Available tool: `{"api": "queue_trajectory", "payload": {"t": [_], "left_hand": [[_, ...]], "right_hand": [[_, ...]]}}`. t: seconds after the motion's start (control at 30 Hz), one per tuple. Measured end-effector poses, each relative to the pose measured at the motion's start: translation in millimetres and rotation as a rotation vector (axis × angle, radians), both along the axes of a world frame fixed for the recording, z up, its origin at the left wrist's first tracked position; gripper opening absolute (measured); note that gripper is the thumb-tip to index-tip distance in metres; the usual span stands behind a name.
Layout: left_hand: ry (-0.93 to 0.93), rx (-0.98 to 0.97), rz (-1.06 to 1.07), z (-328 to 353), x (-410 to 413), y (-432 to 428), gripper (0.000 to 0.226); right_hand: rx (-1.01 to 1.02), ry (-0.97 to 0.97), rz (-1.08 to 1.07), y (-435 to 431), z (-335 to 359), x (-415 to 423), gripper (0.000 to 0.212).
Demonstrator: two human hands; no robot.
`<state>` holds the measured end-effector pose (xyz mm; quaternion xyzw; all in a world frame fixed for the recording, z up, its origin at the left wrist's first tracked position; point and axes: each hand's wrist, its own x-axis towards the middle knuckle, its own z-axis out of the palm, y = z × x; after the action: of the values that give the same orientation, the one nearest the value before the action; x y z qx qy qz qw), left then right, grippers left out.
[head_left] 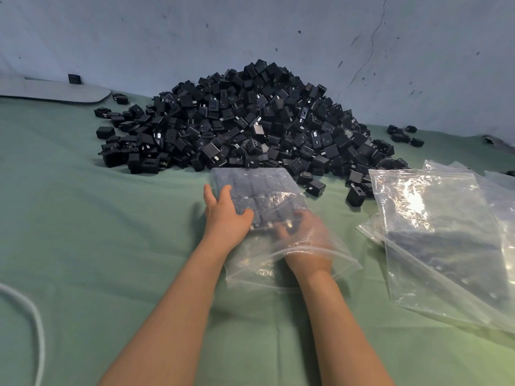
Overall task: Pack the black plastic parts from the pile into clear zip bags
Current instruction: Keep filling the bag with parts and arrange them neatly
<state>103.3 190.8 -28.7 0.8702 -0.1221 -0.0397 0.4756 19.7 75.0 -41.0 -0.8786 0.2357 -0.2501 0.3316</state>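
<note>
A big pile of black plastic parts [250, 118] rises against the wall at the back of the green cloth. In front of it lies a clear zip bag [259, 188] with rows of black parts packed inside. My left hand [225, 215] rests flat on the outside of the bag's left side, fingers spread. My right hand [303, 235] is inside the bag through its open mouth, fingers curled around a black part with metal prongs [287, 225] at the near row.
A stack of empty clear zip bags [446, 232] lies to the right. Loose black parts [401, 135] are scattered at the pile's edges. A white cord [36, 324] curves at the lower left. A grey flat board [55, 90] lies at the back left.
</note>
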Motion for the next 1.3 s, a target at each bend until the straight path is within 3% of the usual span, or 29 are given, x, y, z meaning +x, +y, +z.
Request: {"api": "queue_trajectory", "payload": {"t": [0.07, 0.23, 0.8, 1.0, 1.3], "left_hand": [[0.000, 0.001, 0.005, 0.7, -0.5, -0.1, 0.065], [-0.002, 0.006, 0.012, 2.0, -2.4, -0.6, 0.066], [0.010, -0.012, 0.020, 3.1, -3.1, -0.6, 0.066], [0.043, -0.104, 0.060, 5.9, 0.8, -0.2, 0.060], [0.062, -0.164, 0.051, 2.7, 0.4, -0.4, 0.061]], "right_hand": [[0.023, 0.036, -0.001, -2.2, -1.4, 1.8, 0.007], [0.082, 0.033, 0.014, -0.2, -2.1, 3.2, 0.027], [0.070, 0.000, 0.000, 2.8, 1.2, 1.3, 0.018], [0.080, 0.044, -0.005, 1.2, -0.2, 2.7, 0.033], [-0.005, 0.107, -0.053, -2.8, -2.2, 1.8, 0.033]]}}
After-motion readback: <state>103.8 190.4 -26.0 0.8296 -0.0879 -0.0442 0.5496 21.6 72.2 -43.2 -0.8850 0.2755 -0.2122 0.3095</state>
